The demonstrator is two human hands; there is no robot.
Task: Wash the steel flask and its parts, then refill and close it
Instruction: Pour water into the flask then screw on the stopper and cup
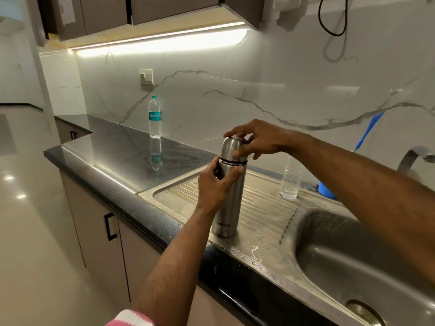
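Note:
A tall steel flask (227,208) marked MILTON stands upright on the ribbed drainboard (263,208) left of the sink bowl. Its steel cap (231,149) sits on top, above a black ring. My left hand (215,184) wraps around the flask's upper body just below the ring. My right hand (255,140) grips the cap from above, fingers around its top and sides. The flask's mouth and any inner stopper are hidden under the cap.
A sealed Bisleri water bottle (155,117) stands on the black counter by the wall. A small clear bottle (290,178) without a visible cap stands on the drainboard's far side, next to a blue object (326,190). The sink bowl (353,255) and tap (412,156) lie right.

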